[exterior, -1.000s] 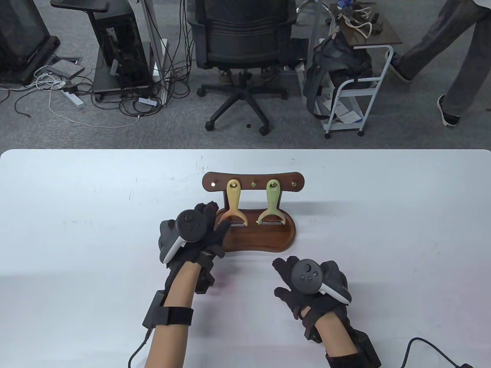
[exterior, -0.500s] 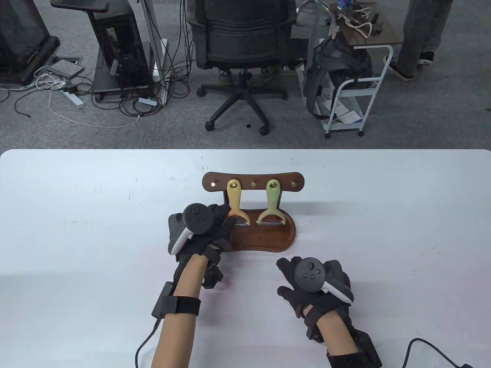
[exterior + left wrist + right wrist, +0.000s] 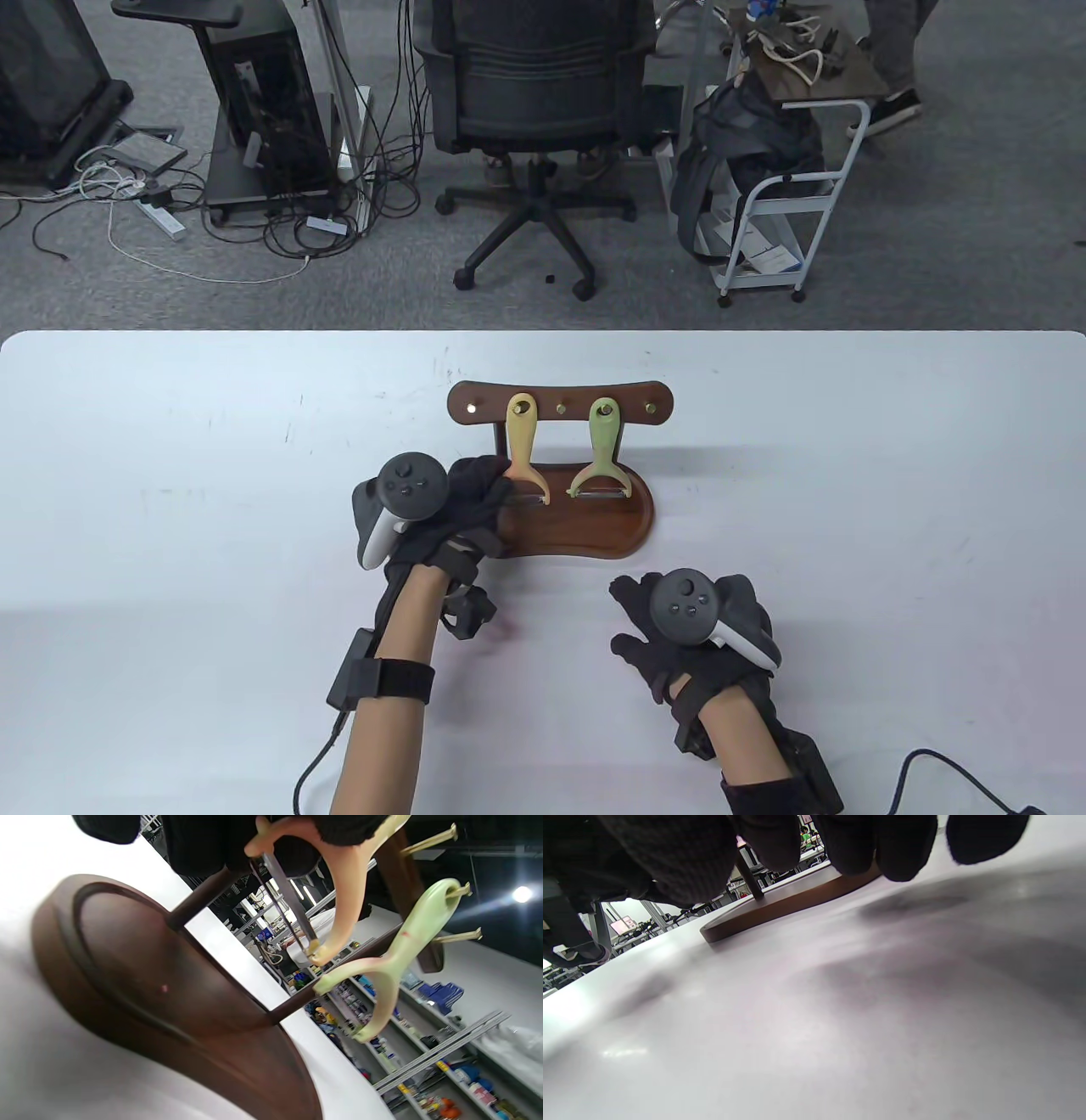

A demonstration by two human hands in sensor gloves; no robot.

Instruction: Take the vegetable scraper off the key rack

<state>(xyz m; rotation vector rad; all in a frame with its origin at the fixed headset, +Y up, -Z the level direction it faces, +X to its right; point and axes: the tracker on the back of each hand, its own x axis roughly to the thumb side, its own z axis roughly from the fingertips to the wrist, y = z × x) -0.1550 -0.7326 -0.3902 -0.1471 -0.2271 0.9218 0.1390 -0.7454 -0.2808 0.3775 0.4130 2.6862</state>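
Observation:
A brown wooden key rack point(image 3: 645, 401) stands mid-table on an oval base point(image 3: 594, 531). A yellow vegetable scraper point(image 3: 522, 441) and a green one point(image 3: 603, 441) hang from its brass hooks. My left hand point(image 3: 495, 492) grips the yellow scraper's forked blade end; its loop is still up at the rack's bar. In the left wrist view my gloved fingers point(image 3: 237, 844) wrap the yellow scraper point(image 3: 343, 895), with the green scraper point(image 3: 403, 942) beside it. My right hand point(image 3: 649, 620) rests on the table in front of the base, fingers spread, holding nothing.
The white table point(image 3: 848, 475) reaches to its far edge behind the rack. A black cable point(image 3: 933, 764) lies at the front right. An office chair point(image 3: 534, 102) and a cart point(image 3: 780, 195) stand on the floor beyond. The right wrist view shows the base's edge point(image 3: 780, 906).
My left hand moved right onto the yellow scraper's blade end and closed on it. The scraper now hangs slightly tilted. My right hand has barely moved.

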